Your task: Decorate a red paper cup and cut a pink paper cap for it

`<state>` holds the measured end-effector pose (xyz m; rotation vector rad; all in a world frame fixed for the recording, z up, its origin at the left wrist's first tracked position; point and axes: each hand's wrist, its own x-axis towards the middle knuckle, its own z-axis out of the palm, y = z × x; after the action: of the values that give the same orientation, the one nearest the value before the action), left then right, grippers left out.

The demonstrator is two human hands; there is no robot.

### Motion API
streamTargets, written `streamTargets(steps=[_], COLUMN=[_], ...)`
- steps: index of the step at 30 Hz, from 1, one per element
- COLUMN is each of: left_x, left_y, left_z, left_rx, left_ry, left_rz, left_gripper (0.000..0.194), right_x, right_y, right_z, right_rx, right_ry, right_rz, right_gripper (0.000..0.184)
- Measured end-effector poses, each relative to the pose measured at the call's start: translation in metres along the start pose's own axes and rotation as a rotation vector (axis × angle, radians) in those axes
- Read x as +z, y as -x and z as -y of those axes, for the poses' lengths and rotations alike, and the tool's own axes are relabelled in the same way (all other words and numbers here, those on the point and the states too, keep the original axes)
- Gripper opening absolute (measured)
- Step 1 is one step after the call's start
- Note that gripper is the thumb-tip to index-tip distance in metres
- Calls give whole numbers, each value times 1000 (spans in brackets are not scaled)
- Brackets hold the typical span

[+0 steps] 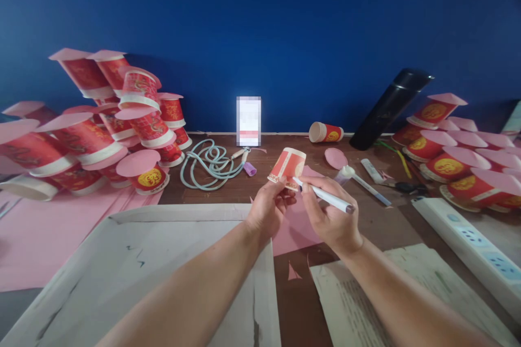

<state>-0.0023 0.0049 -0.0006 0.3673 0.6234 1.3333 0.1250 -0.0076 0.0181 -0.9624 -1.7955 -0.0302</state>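
My left hand [269, 204] grips a red and white paper cup [288, 165] by its lower edge, thumb in front and fingers curled underneath. The cup is tilted in the air over the table. In my right hand [331, 216] is a white marker pen [328, 197] with a dark end, its tip at the lower right part of the cup. Whether the tip touches the cup I cannot tell. A sheet of pink paper [299, 227] lies beneath both hands, and a pink paper disc [336, 158] is just beyond my right hand.
Stacked red cups with pink paper tops stand left [140, 130] and right [445, 165]. A pale blue cable [211, 173], a lit phone [248, 122] and a black flask [391, 111] are at the back. A white box lid [183, 249] and a power strip [468, 249] flank me.
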Motion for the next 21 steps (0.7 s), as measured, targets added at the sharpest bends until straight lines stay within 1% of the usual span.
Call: streamTargets(steps=[8, 15, 18, 21], left_x=[-1, 0, 1, 1], left_y=[0, 2, 2, 1], left_z=[1, -1, -1, -1], left_rx=[5, -14, -21, -33], left_ry=[-17, -30, 6, 69], left_rz=[6, -1, -12, -51], left_gripper=[22, 20, 20, 18], right_x=[1, 1, -1, -3], right_y=[1, 1, 0, -1], right_z=[0, 1, 1, -1], right_rx=[0, 2, 6, 43], right_ry=[-10, -27, -27, -32], right_rz=[5, 18, -16, -61], right_gripper=[18, 18, 19, 22])
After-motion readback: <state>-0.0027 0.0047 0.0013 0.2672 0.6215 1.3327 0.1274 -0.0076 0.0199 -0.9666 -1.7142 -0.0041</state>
